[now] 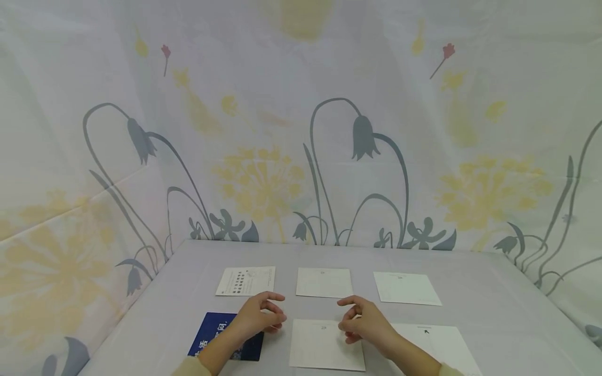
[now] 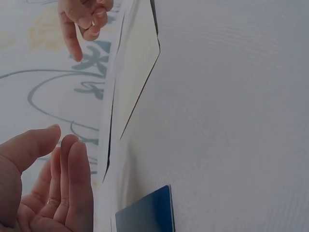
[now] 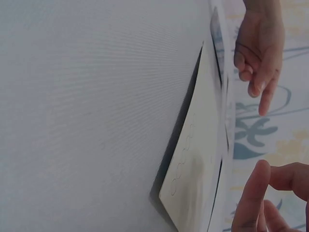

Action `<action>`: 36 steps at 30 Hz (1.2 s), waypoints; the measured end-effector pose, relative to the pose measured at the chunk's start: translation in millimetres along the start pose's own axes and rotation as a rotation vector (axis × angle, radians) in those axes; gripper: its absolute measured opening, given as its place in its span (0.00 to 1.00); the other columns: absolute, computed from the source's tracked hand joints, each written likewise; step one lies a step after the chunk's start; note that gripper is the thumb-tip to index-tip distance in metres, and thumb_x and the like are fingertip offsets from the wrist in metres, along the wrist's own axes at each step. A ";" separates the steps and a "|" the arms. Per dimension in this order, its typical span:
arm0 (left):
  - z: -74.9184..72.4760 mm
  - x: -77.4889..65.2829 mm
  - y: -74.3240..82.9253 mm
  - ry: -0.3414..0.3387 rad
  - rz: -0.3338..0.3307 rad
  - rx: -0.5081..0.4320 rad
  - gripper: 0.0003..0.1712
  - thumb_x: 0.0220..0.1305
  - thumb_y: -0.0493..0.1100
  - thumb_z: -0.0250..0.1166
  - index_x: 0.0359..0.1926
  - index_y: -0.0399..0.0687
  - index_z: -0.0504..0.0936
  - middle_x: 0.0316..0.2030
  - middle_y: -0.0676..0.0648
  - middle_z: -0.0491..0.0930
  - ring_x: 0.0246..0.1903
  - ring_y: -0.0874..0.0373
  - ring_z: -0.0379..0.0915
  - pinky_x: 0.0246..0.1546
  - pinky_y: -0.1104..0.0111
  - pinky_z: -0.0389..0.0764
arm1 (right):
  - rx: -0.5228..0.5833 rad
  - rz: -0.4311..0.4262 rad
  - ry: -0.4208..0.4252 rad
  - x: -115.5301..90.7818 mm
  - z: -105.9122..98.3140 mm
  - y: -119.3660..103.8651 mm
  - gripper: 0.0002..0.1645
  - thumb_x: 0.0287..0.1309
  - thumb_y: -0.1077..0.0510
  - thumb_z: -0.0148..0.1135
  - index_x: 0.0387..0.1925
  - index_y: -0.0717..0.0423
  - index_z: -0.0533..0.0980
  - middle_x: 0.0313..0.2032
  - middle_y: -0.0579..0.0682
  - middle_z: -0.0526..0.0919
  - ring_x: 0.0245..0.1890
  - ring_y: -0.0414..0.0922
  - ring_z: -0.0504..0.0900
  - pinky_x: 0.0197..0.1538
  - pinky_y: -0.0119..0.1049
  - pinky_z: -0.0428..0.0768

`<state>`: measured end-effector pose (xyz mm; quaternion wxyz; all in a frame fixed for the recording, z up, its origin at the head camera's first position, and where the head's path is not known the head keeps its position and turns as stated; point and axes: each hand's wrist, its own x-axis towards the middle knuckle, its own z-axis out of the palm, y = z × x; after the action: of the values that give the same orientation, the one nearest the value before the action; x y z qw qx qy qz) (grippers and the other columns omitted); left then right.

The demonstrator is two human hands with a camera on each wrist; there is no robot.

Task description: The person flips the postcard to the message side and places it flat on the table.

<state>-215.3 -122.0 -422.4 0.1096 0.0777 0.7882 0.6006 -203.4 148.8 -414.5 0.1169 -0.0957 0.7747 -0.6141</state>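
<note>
My left hand (image 1: 260, 316) hovers over the right part of a dark blue card (image 1: 249, 349) with white lettering. Its fingers are loosely bent and hold nothing. Across from it, my right hand (image 1: 366, 319) hangs above the gap between a cream-white card (image 1: 312, 347) at front middle and another white card (image 1: 442, 344) at front right, also with nothing in its fingers. In the left wrist view, the left thumb and fingers (image 2: 79, 169) stand apart. The right wrist view has the right thumb and index finger (image 3: 256, 193) close together, with a cream card (image 3: 193, 164) lying below.
Behind the hands lie a white card with printed lettering (image 1: 246, 282), a plain white card (image 1: 324, 283) and a further white card (image 1: 406, 289). All rest flat on a pale tabletop (image 1: 155, 313). A flower-patterned curtain (image 1: 291, 130) rises behind and along both sides.
</note>
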 end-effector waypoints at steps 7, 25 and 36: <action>-12.5 1.3 1.8 0.016 -0.004 0.046 0.27 0.54 0.35 0.67 0.55 0.33 0.71 0.33 0.45 0.76 0.28 0.55 0.79 0.29 0.63 0.82 | 0.014 -0.031 -0.007 8.7 10.1 -6.7 0.32 0.44 0.71 0.63 0.54 0.72 0.66 0.27 0.51 0.72 0.21 0.43 0.76 0.27 0.40 0.82; -55.9 5.8 -14.5 0.054 0.091 0.137 0.28 0.54 0.38 0.68 0.55 0.32 0.72 0.36 0.44 0.76 0.33 0.52 0.78 0.33 0.62 0.82 | 0.060 -0.095 0.008 32.6 38.9 -15.5 0.29 0.47 0.71 0.63 0.54 0.70 0.67 0.27 0.51 0.73 0.22 0.41 0.76 0.26 0.37 0.82; -70.9 3.9 -17.7 0.077 0.097 0.179 0.28 0.53 0.38 0.69 0.54 0.33 0.72 0.36 0.45 0.77 0.33 0.53 0.78 0.35 0.63 0.81 | 0.097 -0.117 0.001 48.7 57.4 -13.0 0.28 0.47 0.72 0.63 0.53 0.69 0.68 0.27 0.50 0.73 0.21 0.41 0.76 0.27 0.37 0.82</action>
<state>-237.8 -191.7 -421.7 0.0427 0.1020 0.8377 0.5349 -232.7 78.4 -417.4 0.0847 -0.1348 0.7370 -0.6569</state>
